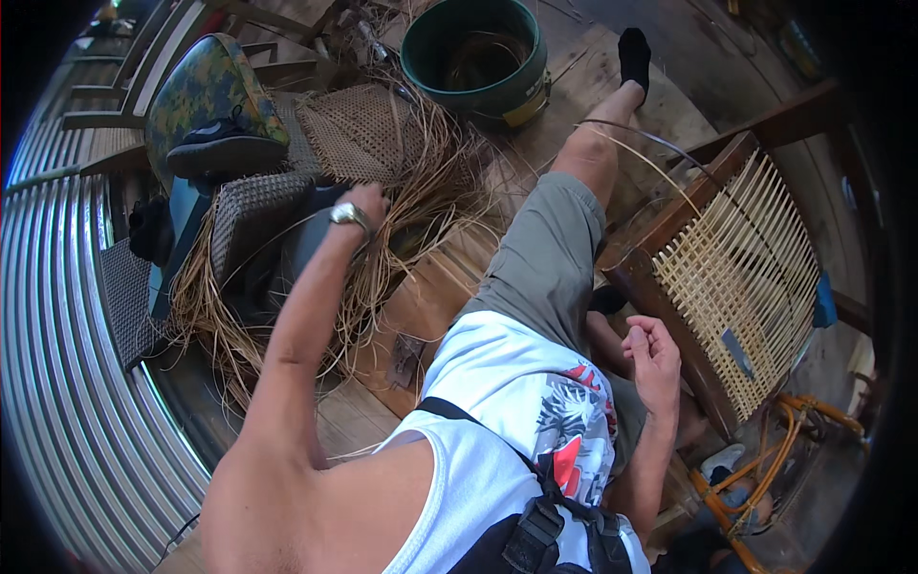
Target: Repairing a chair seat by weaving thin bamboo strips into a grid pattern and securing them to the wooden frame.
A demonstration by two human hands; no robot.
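— Where's the cane from your hands?

— Your left hand (363, 206) is out at arm's length, in the loose cane pile (402, 220) on the floor to your left; whether its fingers are closed I can't tell. Your right hand (655, 359) is loosely curled, pinching a thin strand (636, 153) that arcs up over the chair frame (736, 277).

— What crowds the reach?

— Woven panels (359, 129), a shoe (225, 148), and the green bucket (478, 57) beyond; your knee lies between pile and chair.

White printed tank top (535, 402), olive shorts (545, 258), black sock (633, 53), wristwatch (349, 215).
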